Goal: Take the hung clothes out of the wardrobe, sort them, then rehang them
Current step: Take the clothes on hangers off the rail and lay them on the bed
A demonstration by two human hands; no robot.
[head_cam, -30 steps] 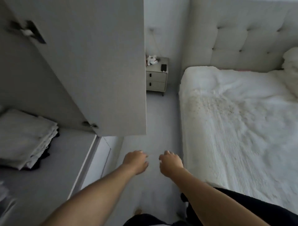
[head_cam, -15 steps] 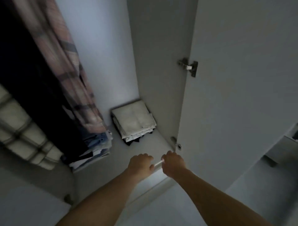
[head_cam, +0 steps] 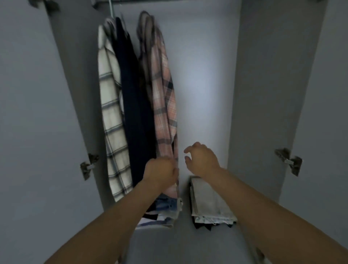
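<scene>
Left hand (head_cam: 161, 174) grips pink plaid shirt (head_cam: 164, 105) hem; right hand (head_cam: 202, 160) hovers beside.

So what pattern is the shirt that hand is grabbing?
Pink plaid with dark stripes, gripped by the left hand; head view.

I am looking into the wardrobe (head_cam: 203, 84), with its left door (head_cam: 33, 132) open on the left and its right door (head_cam: 323, 113) open on the right. Three garments hang side by side from the rail (head_cam: 169, 1) at the far top, all in the left half: a checked shirt (head_cam: 113, 132) leftmost, a long garment (head_cam: 135, 113) touching it in the middle, and a plaid shirt (head_cam: 163, 105) on the right. My left hand (head_cam: 160, 172) is at the plaid shirt's lower edge; my right hand (head_cam: 202, 160) is just right of it, apart. On the wardrobe floor (head_cam: 184, 243), one folded pile (head_cam: 162, 213) lies under the hanging garments, another pile (head_cam: 209, 203) lies right of it, below my right forearm.
</scene>
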